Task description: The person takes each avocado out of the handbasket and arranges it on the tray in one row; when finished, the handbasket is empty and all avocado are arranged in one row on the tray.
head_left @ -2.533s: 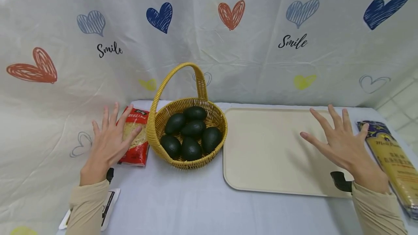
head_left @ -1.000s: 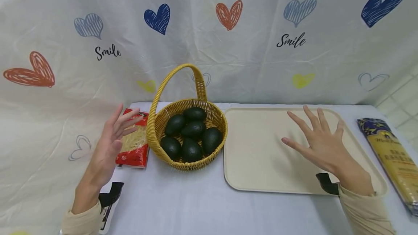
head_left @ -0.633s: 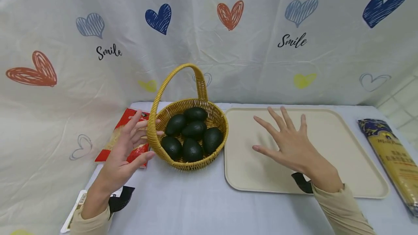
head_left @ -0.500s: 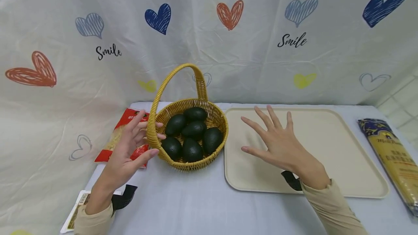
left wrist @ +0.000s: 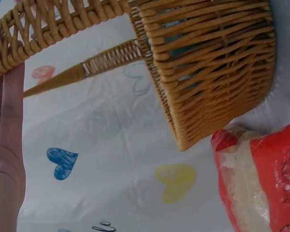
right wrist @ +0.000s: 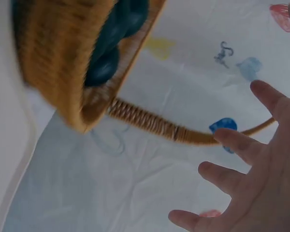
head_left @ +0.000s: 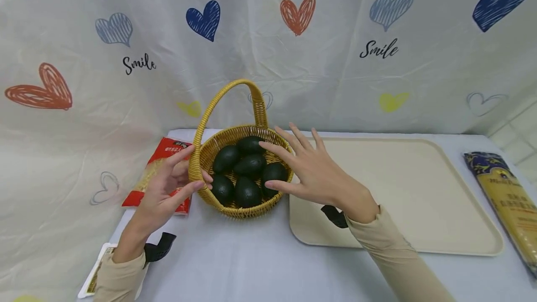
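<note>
Your right hand (head_left: 316,176) has just come left, off the middle of the tray (head_left: 398,190), and is now at the right side of the yellow basket (head_left: 235,212). So the basket, left of the middle of the frame, is now between your two hands, and it looks like the thing you are busy with. Your right hand's fingers are spread wide and hold nothing. Your left hand (head_left: 159,197) is at the basket's left side, with its fingers loose and a bit bent. Some fingers poke in behind the handle (head_left: 260,113). I can't tell if they touch it.

Six dark green avocados (head_left: 250,166) sit in the basket. The tall handle is in the way by your left hand, and your right hand hides some of the right rim.

The tray lies flat on the table (head_left: 235,264), right of the middle. A red bag (head_left: 165,146) is partly behind your left hand. A long yellow bag (head_left: 505,195) lies at the far right. A white packet (head_left: 94,276) peeks out at the lower left, under your sleeve (head_left: 119,276).
</note>
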### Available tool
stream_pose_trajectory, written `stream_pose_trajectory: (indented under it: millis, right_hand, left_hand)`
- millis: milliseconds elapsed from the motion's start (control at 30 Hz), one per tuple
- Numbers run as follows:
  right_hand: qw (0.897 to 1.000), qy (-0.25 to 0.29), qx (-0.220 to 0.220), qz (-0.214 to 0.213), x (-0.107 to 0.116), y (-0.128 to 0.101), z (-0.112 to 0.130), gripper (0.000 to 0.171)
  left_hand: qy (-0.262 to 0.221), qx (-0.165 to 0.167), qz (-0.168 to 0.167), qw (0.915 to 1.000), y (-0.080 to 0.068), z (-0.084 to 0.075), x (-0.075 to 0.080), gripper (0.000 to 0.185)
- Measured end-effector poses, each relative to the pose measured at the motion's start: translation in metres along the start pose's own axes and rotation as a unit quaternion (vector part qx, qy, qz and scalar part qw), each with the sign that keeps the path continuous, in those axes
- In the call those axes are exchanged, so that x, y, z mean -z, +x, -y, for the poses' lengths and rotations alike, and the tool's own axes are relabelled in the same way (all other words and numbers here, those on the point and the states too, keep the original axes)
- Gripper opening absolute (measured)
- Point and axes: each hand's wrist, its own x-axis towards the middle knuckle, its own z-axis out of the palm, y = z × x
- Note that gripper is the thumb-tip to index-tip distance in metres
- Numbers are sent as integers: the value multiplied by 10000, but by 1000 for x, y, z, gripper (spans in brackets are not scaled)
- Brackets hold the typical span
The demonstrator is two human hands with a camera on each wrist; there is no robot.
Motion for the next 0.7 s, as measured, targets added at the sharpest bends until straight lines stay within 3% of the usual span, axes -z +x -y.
stream_pose_trajectory:
  millis: [133,267,400,533,700]
  right_hand:
    - [9978,553,287,-220,-3,16,6,69]
    - [9914,1072,679,-308,-14,25,6,67]
    - [9838,1638,716,118,-22,30,-4,65]
    - [9700,2225,626,753,-25,37,-23,64]
    - [9651,2171,706,1282,-27,44,-42,58]
  left_hand:
    - [-522,98,89,9985,-1,4,-3,81]
    - [-506,108,-1,9987,-3,7,-6,80]
    - [-421,81,-23,9991,-3,9,-8,79]
    - [-309,83,-20,9995,-2,11,-9,78]
    - [-43,81,70,9999,-4,11,-9,80]
